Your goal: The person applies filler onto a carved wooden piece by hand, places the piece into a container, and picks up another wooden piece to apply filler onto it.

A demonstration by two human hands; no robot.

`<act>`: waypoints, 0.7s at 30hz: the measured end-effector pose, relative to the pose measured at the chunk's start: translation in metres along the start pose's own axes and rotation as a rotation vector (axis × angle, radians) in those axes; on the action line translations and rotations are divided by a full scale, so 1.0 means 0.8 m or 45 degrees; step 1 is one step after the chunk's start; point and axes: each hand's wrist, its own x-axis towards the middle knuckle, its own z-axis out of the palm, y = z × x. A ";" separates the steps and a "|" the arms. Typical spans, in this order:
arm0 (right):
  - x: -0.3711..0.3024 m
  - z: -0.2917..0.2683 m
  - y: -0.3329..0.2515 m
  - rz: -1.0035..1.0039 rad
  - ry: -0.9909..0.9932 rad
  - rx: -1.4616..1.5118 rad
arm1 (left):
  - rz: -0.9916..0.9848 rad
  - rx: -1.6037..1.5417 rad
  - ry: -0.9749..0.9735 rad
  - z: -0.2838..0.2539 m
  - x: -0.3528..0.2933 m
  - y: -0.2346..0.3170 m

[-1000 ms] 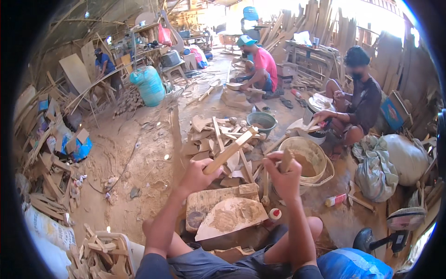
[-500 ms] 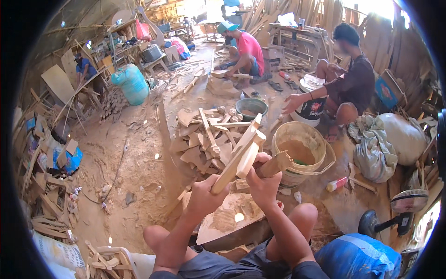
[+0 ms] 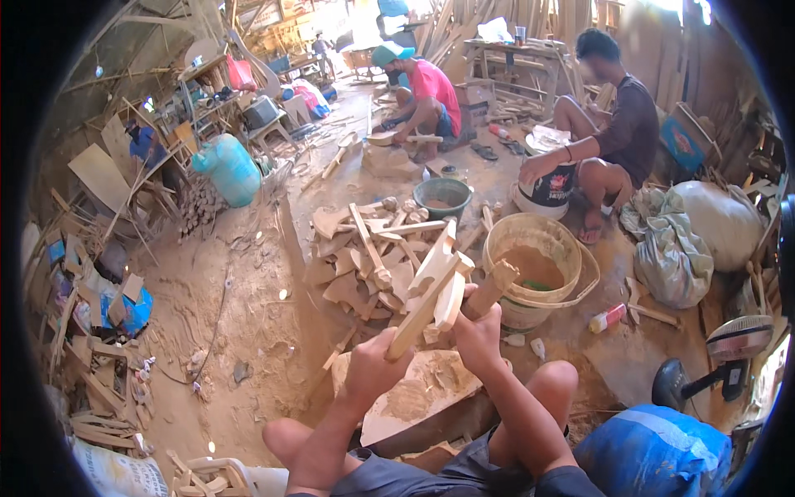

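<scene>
In front of me, my left hand [image 3: 377, 364] is closed round the lower end of a long wooden handle [image 3: 422, 311], which slants up and away to the right. A pale shaped wooden piece [image 3: 434, 261] lies against its upper part. On the right side another pale, blunt-ended piece [image 3: 450, 301] sits close to my right hand; I cannot tell how these are joined. My right hand [image 3: 479, 338] is wrapped round a thick, round wooden club [image 3: 492, 290] with a rough, worn end. Below both hands, a board [image 3: 389, 418] covered with wood dust spans the space between my knees.
Ahead lies a pile of cut wooden pieces [image 3: 348, 273]. Right of it stand a dusty bucket [image 3: 571, 302] and a dark basin [image 3: 443, 186]. Two people sit working on the floor, one in pink [image 3: 435, 95], one in dark brown [image 3: 629, 124]. A fan [image 3: 737, 338] and blue sack [image 3: 654, 455] are at right.
My view has shifted slightly. Both hands keep their holds, and the wooden pieces have tilted a little. The person at right has drawn their outstretched hand back to the white-and-black bucket.
</scene>
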 end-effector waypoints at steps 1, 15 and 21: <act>0.002 -0.003 0.004 -0.014 -0.010 0.006 | 0.012 0.007 0.012 0.000 0.000 0.001; 0.003 -0.010 0.003 -0.016 -0.030 0.130 | 0.065 0.243 0.016 0.016 -0.015 -0.028; 0.003 -0.023 0.029 -0.044 0.006 0.148 | 0.070 0.339 0.025 0.015 -0.021 -0.024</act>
